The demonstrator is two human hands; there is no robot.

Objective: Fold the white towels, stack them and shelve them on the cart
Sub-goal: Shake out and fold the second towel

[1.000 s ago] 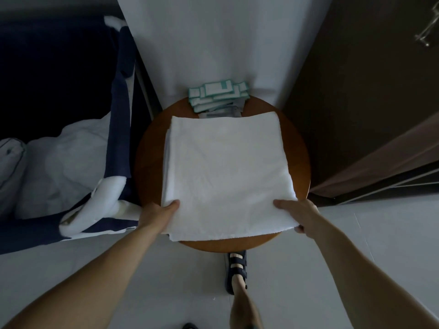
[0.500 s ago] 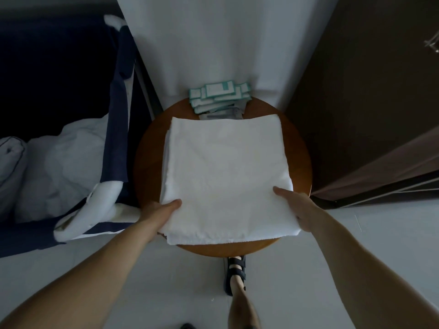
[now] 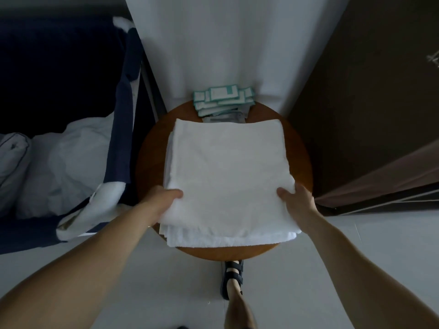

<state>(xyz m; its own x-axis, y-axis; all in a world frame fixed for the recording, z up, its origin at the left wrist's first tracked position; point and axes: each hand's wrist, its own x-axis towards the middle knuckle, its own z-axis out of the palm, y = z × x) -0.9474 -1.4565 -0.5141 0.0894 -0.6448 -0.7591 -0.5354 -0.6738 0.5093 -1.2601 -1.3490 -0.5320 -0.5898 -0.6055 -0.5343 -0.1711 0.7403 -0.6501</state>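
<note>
The stack of folded white terry towels lies in the middle of the frame on a round brown wooden table. Its near edge overhangs the table rim towards the bottom of the frame.

The left hand grips the stack at its lower left side and the right hand at its lower right side. Each thumb lies on top of the cloth, and the fingers go out of sight beneath or behind the edge, so both hands are clamped on the towels.

Terry cloth like this is probably soft and limp, fairly light, and neither slippery nor fragile. Held only by its edges, the middle is likely to sag and the layers may slide or fan apart. A safer hold would be from both sides with the fingers well under the lowest layer and the thumbs pressing down from above, keeping the stack level.

Counts:
- One stack of towels. Several layers show at its near edge, but in the dim light I cannot tell how many separate towels they make.
- Two hands.
- One table.
- One pile of teal-and-white flat paper packets at the table's far edge, upper centre, too overlapped to count.
- One navy fabric bin at the left, holding crumpled white linen.
- One dark strapped sandal at the bottom centre.
</note>
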